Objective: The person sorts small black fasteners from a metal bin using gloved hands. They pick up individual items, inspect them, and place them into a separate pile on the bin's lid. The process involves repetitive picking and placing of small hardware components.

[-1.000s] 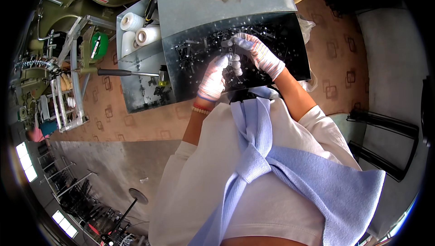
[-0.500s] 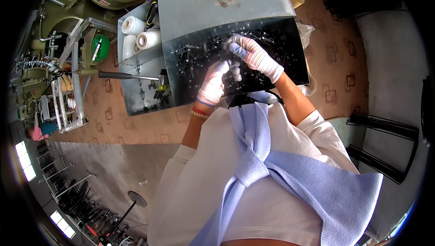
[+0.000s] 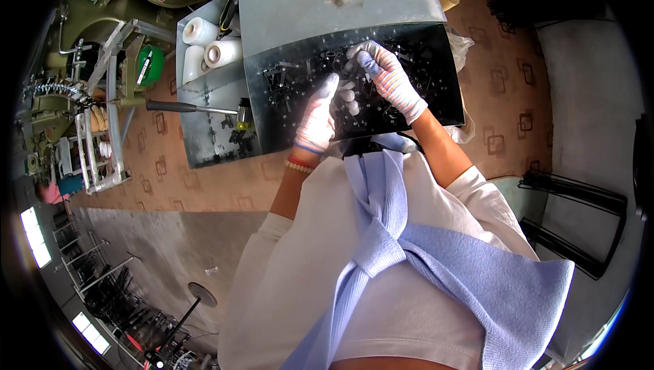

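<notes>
Head view, clock read from its centre: note small dark parts (image 3: pixel 278 78), scattered loose in the dark bin (image 3: pixel 443 101) between twelve and one o'clock. Seem light, stiff and probably metal; likely hard to break but slippery to gloved fingertips. Best pinched singly by the long edges, away from neighbouring pieces. Over the bin, find the right hand (image 3: pixel 390 78) toward one, thumb and forefinger bent close; cannot tell whether gripping a part. See the left hand (image 3: pixel 317 116) near twelve, half-curled, thumb apart from fingers; cannot tell whether holding anything. Farther out, toward ten-thirty, notice white rolls (image 3: pixel 223 54) in the grey side compartment (image 3: pixel 214 140); at ten, a hammer (image 3: pixel 197 109) laid across.
</notes>
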{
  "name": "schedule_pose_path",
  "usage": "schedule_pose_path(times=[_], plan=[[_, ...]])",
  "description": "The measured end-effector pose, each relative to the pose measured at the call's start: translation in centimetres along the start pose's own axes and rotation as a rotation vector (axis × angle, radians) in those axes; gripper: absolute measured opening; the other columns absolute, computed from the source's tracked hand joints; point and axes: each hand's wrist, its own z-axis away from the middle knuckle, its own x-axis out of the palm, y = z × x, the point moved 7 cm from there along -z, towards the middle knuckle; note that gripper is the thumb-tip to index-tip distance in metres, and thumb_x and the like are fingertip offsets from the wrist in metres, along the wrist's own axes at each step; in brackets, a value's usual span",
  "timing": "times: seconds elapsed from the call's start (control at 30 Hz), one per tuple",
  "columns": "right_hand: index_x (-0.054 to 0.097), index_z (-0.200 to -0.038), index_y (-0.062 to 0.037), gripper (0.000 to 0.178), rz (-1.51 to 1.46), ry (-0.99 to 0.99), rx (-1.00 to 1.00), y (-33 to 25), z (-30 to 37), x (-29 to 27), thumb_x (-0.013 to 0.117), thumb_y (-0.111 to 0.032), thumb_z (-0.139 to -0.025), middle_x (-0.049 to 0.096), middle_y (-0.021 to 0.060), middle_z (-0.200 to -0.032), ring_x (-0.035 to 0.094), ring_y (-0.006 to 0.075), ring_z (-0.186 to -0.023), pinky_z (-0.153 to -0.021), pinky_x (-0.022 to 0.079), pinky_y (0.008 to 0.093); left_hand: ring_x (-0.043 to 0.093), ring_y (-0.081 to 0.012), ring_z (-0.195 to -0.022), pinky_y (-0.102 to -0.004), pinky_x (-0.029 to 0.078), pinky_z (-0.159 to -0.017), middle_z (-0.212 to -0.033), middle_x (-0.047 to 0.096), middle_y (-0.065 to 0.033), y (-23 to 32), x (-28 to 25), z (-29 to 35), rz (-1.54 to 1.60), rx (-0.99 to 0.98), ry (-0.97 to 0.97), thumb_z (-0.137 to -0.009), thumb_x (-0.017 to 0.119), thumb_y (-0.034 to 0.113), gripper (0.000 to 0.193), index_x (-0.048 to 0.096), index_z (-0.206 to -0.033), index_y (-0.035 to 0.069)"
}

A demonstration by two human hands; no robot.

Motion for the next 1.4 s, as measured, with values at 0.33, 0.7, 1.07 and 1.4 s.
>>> schedule_pose_path(times=[0.33, 0.7, 1.07, 1.4], plan=[[0.051, -0.101, -0.0022, 0.018, 0.165, -0.012, 0.191, 2.6, -0.1, 0.5, 0.046, -0.007, -0.084, 0.053, -0.0005, -0.082, 0.046, 0.006, -0.076, -0.072, 0.039, 0.0202, 0.055, -0.0145, -0.056, -0.0273, 0.048, -0.051, -0.067, 0.056, -0.003, 0.4, 0.3, 0.4, -0.085, 0.088, -0.002, -0.079, 0.055, 0.018, 0.012, 0.057, -0.083, 0.007], [0.042, -0.111, -0.0009, 0.037, 0.028, -0.236, 0.275, 2.4, 0.5, 1.3, 0.045, 0.007, -0.076, 0.054, 0.0042, -0.09, 0.049, 0.0097, -0.083, -0.076, 0.04, 0.0234, 0.058, -0.0143, -0.058, -0.0275, 0.051, -0.054, -0.069, 0.059, -0.0032, 0.2, -0.3, -0.2, -0.02, 0.078, -0.005, -0.079, 0.054, 0.014, 0.011, 0.058, -0.087, 0.007], [0.053, -0.089, -0.0054, 0.015, 0.192, 0.032, 0.225, 0.8, 0.6, -1.1, 0.059, -0.007, -0.076, 0.053, -0.0017, -0.074, 0.045, 0.0044, -0.061, -0.053, 0.037, 0.0184, 0.058, -0.0156, -0.059, -0.0302, 0.051, -0.054, -0.07, 0.058, -0.0036, 0.1, -1.2, -0.2, -0.011, 0.063, 0.071, -0.079, 0.056, 0.017, 0.012, 0.058, -0.087, 0.008], [0.058, -0.083, -0.0062, 0.012, -0.142, 0.139, 0.285, 0.4, 1.1, -3.4, 0.055, -0.018, -0.082, 0.054, -0.0016, -0.062, 0.048, 0.0048, -0.049, -0.046, 0.039, 0.0172, 0.055, -0.0177, -0.058, -0.0305, 0.048, -0.055, -0.068, 0.055, -0.0059, 0.2, -0.8, -0.1, 0.079, 0.048, 0.087, -0.077, 0.056, 0.014, 0.016, 0.055, -0.09, 0.004]])
